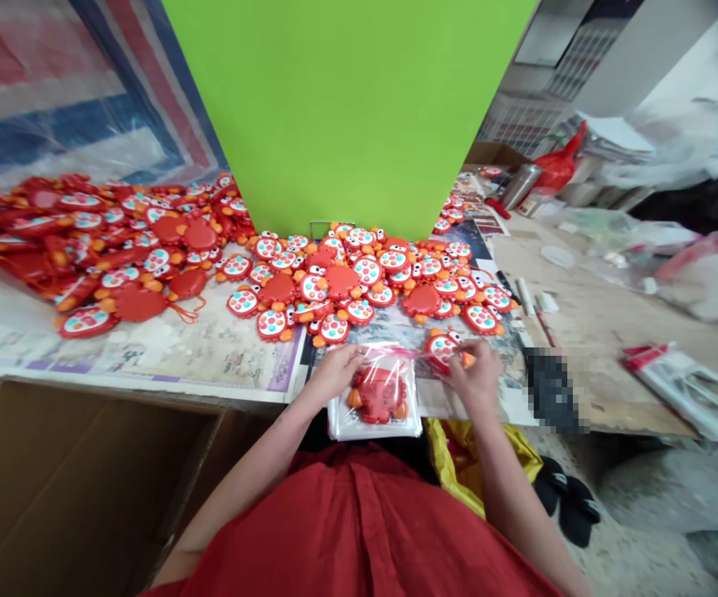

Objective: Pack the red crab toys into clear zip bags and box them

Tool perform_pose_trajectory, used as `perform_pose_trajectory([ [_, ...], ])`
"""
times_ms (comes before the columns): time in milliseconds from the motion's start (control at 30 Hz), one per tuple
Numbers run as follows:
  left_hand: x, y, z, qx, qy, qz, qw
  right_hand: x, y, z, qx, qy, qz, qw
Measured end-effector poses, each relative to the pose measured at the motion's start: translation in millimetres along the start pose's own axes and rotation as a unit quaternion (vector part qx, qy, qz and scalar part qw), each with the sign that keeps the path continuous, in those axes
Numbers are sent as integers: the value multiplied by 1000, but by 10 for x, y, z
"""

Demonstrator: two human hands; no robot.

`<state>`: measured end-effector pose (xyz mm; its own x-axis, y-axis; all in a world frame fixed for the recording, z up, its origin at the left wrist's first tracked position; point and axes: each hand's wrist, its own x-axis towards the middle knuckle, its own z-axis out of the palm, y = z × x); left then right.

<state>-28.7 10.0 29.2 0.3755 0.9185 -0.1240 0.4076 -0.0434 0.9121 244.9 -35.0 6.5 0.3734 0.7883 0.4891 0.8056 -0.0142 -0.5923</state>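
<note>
The fingers of my left hand [336, 370] are pinched on the upper left corner of a clear bag [412, 424] at the near edge of the surface [222, 358]. Inside it a red toy [380, 396] lies plain side up. The fingers of my right hand [481, 378] curl against a spotted toy [440, 350] just right of the bag; I cannot tell whether they grip it. Beyond my hands a heap of toys [340, 283] spreads before a green panel [352, 108]. A cardboard box [85, 489] stands on my left, and a yellow bag [449, 466] beneath my right forearm
</note>
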Motion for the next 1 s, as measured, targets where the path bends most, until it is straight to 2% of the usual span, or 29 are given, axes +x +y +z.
perform_pose_trajectory([
  [67,30,-90,2,-60,-10,-33,998,-102,417,-219,-49,29,50,997],
  [133,56,-153,4,-87,-11,-37,995,-229,736,-400,-122,22,69,990],
  [200,75,-183,7,-83,-10,-23,996,-321,882,-519,-171,2,47,984],
  [233,81,-188,9,-84,-13,-17,996,-339,881,-551,-184,2,31,983],
  [300,83,-182,16,-101,-30,-14,994,-316,736,-560,-176,23,6,984],
  [367,70,-158,27,-140,-40,-24,989,-240,451,-490,-115,20,4,993],
  [433,42,-122,37,-180,-41,-35,982,-161,111,-349,-2,-59,37,998],
  [467,23,-103,39,-199,-41,-39,978,-134,-50,-258,57,-126,62,988],
  [533,-18,-68,31,-236,-47,-50,969,-115,-309,-61,181,-241,101,948],
  [600,-55,-50,3,-270,-56,-67,959,-125,-454,110,279,-293,132,905],
  [667,-80,-51,-39,-285,-50,-87,953,-137,-494,212,337,-297,164,878],
  [767,-96,-72,-97,-280,-36,-110,953,-124,-441,223,376,-280,205,859],
  [1000,-83,-29,-85,-307,-49,-129,942,-112,-277,103,395,-250,214,858],
])
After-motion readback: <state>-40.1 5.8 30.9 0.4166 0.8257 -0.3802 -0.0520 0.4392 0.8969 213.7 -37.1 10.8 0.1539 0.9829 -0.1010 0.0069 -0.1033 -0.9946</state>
